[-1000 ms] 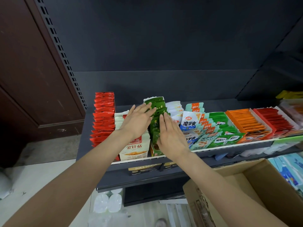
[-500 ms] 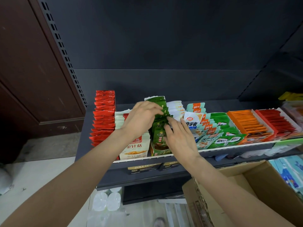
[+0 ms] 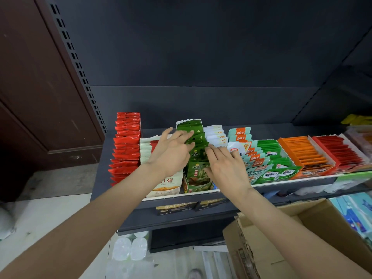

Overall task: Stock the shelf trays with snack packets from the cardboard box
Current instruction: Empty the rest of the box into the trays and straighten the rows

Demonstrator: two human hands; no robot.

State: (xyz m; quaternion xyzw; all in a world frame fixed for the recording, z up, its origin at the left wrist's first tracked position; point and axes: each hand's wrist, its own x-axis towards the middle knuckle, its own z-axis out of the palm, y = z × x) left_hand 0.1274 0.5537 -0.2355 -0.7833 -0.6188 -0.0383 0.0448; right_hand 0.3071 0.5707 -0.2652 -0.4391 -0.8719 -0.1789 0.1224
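Observation:
A row of dark green snack packets (image 3: pixel 198 137) stands upright in a green tray (image 3: pixel 196 187) on the shelf. My left hand (image 3: pixel 173 152) lies against the left side of the row, its fingers spread and touching the packet tops. My right hand (image 3: pixel 225 166) lies on the right side of the row, fingers straight, fingertips at the packets. Neither hand holds a packet. The cardboard box (image 3: pixel 291 238) sits open at the lower right, under my right forearm.
Beside the green tray stand red packets (image 3: pixel 125 146), a white tray (image 3: pixel 167 186), white and teal packets (image 3: pixel 239 137), and green (image 3: pixel 271 158), orange (image 3: pixel 306 156) and red (image 3: pixel 340 154) trays. A dark shelf edge (image 3: pixel 201 196) runs in front. Water bottles (image 3: pixel 130 248) lie on the floor.
My left hand's fingers uncurled from the green packet tops and spread out. My right hand stayed on the right side of the row, shifting slightly along it.

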